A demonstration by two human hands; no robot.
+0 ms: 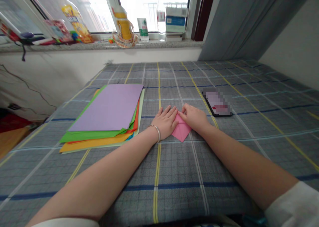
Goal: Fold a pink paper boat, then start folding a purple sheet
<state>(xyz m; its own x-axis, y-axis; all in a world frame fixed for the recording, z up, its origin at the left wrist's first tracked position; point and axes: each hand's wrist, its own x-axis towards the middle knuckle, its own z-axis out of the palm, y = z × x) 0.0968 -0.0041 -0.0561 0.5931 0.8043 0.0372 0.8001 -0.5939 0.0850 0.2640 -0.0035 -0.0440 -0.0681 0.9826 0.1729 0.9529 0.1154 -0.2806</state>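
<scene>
Left hand (165,123) flat over pink paper (181,133), fingers slightly spread; right hand (195,116), fingers curled, pinching upper edge.

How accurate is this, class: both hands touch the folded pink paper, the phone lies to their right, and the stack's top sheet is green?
Green is wrong: the head view shows the top sheet is purple. The left hand and right hand do touch the folded pink paper, with the phone to their right.
</scene>
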